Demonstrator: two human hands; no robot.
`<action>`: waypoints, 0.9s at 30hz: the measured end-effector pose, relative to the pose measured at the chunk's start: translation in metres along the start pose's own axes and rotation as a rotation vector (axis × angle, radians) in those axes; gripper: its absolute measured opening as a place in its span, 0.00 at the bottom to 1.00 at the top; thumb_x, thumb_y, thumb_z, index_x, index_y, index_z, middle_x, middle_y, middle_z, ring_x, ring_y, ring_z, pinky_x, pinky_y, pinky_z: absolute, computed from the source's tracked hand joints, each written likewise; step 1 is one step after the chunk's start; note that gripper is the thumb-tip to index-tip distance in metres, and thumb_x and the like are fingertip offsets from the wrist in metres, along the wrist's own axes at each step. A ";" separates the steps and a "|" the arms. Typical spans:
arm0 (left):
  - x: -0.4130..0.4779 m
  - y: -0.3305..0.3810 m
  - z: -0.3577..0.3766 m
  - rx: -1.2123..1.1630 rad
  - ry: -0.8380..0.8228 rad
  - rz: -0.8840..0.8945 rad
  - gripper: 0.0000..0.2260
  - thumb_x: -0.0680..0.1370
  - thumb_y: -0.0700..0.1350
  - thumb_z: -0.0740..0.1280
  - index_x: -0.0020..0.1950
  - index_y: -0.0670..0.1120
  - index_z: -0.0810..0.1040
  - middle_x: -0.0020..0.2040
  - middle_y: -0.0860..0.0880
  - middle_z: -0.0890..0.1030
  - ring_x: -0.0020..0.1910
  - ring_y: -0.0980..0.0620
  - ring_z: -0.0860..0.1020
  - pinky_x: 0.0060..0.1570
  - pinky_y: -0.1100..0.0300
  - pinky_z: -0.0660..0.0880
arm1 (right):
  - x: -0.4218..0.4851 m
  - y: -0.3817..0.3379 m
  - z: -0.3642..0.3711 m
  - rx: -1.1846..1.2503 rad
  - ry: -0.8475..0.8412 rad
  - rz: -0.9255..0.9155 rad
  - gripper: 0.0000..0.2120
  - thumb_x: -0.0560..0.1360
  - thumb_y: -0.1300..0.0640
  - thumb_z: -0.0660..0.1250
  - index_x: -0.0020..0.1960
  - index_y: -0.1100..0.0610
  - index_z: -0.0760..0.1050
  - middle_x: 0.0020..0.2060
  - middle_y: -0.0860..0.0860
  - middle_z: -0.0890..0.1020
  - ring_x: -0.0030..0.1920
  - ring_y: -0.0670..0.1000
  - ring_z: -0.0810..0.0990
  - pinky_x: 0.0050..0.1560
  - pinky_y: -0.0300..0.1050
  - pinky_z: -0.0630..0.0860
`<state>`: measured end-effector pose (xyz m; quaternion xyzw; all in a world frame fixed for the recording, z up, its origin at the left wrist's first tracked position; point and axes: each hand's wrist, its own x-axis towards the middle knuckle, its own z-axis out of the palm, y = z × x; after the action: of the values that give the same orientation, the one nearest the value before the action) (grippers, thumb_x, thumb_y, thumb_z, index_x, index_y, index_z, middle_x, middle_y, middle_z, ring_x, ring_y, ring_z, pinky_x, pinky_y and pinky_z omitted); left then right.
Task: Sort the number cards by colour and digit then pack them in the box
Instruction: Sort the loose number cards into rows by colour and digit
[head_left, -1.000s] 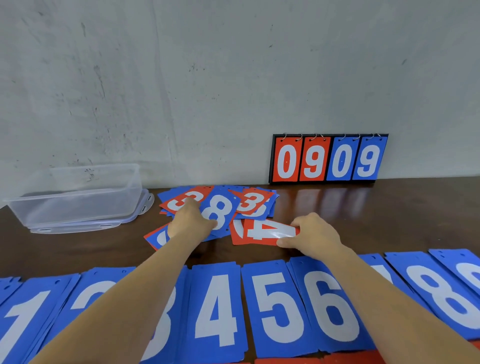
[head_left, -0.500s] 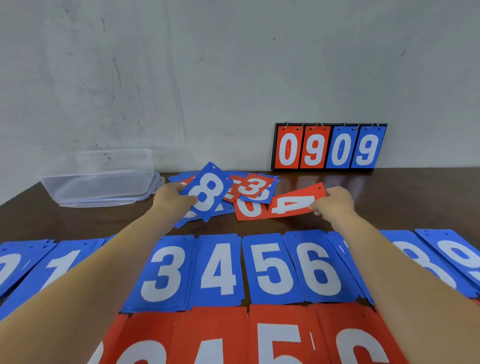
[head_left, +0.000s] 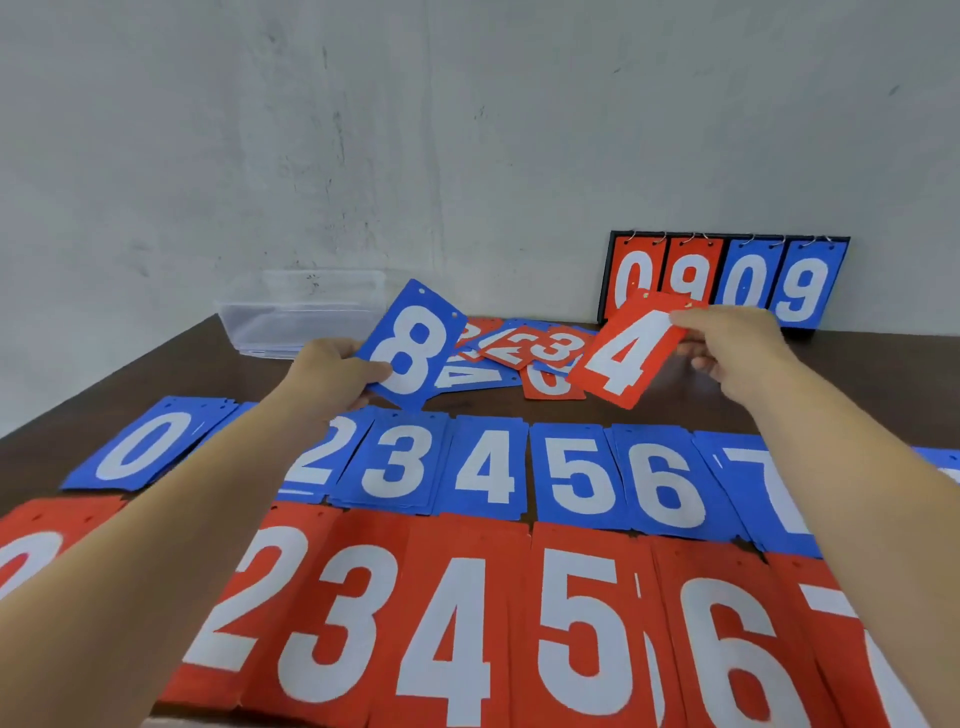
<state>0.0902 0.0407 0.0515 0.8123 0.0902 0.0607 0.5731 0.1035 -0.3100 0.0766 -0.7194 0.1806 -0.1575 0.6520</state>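
Note:
My left hand (head_left: 332, 376) holds a blue 8 card (head_left: 413, 345) lifted above the table, its face toward me. My right hand (head_left: 727, 340) pinches the top corner of a red 4 card (head_left: 626, 351), also raised and tilted. Between and behind them lies a loose heap of mixed red and blue cards (head_left: 524, 351). A row of blue card stacks (head_left: 576, 475) runs from 0 to 7 across the table. Below it lies a row of red card stacks (head_left: 452, 623). The clear plastic box (head_left: 301, 312) stands at the back left by the wall.
A black scoreboard stand (head_left: 727, 278) leans on the wall at the back right, showing 0 9 0 9. The dark wooden table (head_left: 208, 358) ends at its left edge near the box. My forearms cover parts of both rows.
Both hands have lifted their cards off the heap and turned them upright. The view has tilted down and moved back, so the red row now shows.

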 end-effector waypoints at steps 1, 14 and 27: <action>-0.005 -0.004 -0.005 -0.012 0.001 -0.004 0.03 0.77 0.39 0.69 0.49 0.43 0.80 0.42 0.44 0.82 0.32 0.52 0.76 0.37 0.63 0.74 | -0.007 0.000 0.005 -0.025 -0.054 0.000 0.09 0.74 0.57 0.71 0.52 0.59 0.77 0.38 0.53 0.83 0.33 0.46 0.78 0.33 0.37 0.71; -0.051 -0.033 -0.054 -0.144 -0.031 -0.029 0.02 0.76 0.40 0.70 0.48 0.42 0.79 0.47 0.42 0.83 0.38 0.49 0.78 0.39 0.60 0.77 | -0.137 0.022 0.058 -0.393 -0.675 0.021 0.08 0.74 0.58 0.72 0.41 0.60 0.76 0.36 0.53 0.84 0.29 0.44 0.77 0.29 0.37 0.66; -0.112 -0.058 -0.081 -0.203 -0.207 -0.131 0.11 0.75 0.42 0.71 0.56 0.42 0.77 0.55 0.42 0.82 0.53 0.45 0.82 0.57 0.47 0.78 | -0.223 0.065 0.079 -1.104 -0.231 -0.259 0.12 0.71 0.44 0.72 0.42 0.49 0.71 0.42 0.45 0.78 0.43 0.46 0.77 0.43 0.43 0.75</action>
<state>-0.0401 0.1100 0.0250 0.7445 0.0770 -0.0522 0.6611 -0.0611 -0.1419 0.0059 -0.9817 0.0742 -0.0391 0.1707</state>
